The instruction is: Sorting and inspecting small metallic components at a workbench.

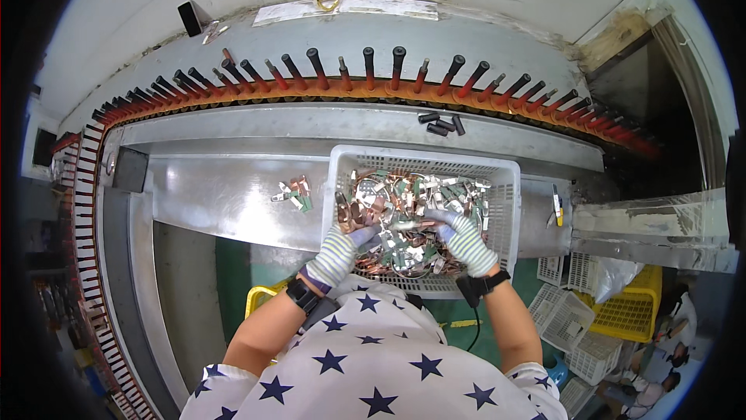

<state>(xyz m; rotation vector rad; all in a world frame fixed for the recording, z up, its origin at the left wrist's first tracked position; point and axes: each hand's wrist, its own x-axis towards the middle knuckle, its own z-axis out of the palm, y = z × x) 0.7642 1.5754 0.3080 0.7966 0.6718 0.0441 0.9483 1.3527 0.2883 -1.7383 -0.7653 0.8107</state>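
Note:
A pale plastic basket (507,214) stands before me, filled with small copper-coloured, white and green parts (408,253). My left hand (340,253), in a striped glove, is over the basket's left side. Its fingers curl among brown and copper-coloured pieces; what they hold is hard to make out. From the right, my right hand (468,245), gloved alike, reaches over the heap with its fingers pinched. At its fingertips is a small slim part (410,225), pale and copper-coloured, blurred and pointing toward my left hand.
A small pile of similar parts (295,193) lies on the metal bench (225,187) left of the basket. Behind runs a curved conveyor (357,90) with upright red and black pegs. Black caps (441,125) lie on the ledge. A yellow-handled cutter (558,206) is at right, above stacked crates (622,315).

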